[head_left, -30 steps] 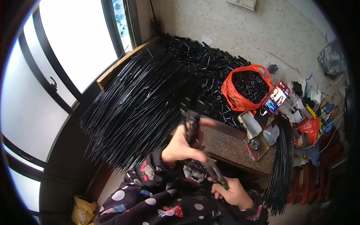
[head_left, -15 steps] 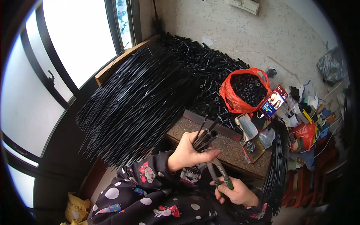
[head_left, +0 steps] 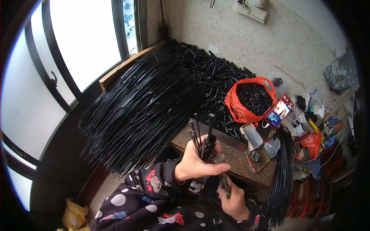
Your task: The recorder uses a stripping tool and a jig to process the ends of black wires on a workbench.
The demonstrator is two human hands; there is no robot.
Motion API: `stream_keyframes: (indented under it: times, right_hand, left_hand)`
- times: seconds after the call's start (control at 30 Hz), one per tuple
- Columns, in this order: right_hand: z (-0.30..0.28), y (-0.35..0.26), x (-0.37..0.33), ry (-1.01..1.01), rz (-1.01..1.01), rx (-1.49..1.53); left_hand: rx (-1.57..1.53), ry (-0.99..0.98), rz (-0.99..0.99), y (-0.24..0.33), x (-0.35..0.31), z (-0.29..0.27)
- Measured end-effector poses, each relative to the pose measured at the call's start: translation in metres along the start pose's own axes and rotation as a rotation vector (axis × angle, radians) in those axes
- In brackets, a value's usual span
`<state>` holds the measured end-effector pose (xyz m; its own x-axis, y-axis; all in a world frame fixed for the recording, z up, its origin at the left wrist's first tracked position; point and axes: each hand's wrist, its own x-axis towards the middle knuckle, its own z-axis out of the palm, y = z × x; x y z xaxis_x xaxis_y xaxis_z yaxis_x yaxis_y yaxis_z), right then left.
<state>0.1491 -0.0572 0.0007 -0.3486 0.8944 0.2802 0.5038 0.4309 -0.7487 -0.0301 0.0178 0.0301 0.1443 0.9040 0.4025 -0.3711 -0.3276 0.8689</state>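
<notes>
Your left hand (head_left: 194, 163) is curled tight around a small bunch of thin black rods (head_left: 200, 134), gripping them near their lower ends so that they stand upright and fan out a little above your fingers. Just below and to the right of it, your right hand (head_left: 233, 200) is closed around the handles of a pair of pliers (head_left: 222, 175), whose head points up toward the base of the bunch and meets it at your left thumb; whether the tool's tip actually bites a rod is too small to tell. Both hands sit over the near edge of the speckled desk (head_left: 239, 161), with your spotted dark sleeves (head_left: 154, 200) coming up from below.

Left of your hands, a big sheaf of long black rods (head_left: 142, 111) spreads out over the desk edge, its tips hanging free toward the window (head_left: 77, 50). Behind it, against the wall, lies a heap of short black tubes (head_left: 216, 84). Right of that heap stands an open red plastic bag (head_left: 241, 109) full of small black ring-shaped parts (head_left: 254, 98), and just beside the bag a phone (head_left: 279, 111) leans with its screen lit. Another bundle of black rods (head_left: 283, 177) hangs down at the right end of the desk, next to a clutter of bags and cables.
</notes>
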Motion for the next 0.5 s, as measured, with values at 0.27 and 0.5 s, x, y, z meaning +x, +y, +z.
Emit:
stream_keyframes:
  times: [0.27,0.5]
  right_hand:
    - [-0.003,0.004,-0.006,-0.071,0.207,0.157]
    - [-0.033,0.106,-0.001,0.12,0.23,-0.385]
  left_hand:
    - [0.053,0.017,0.034,-0.005,-0.002,0.005]
    - [0.196,-0.069,-0.023,-0.006,-0.007,-0.019]
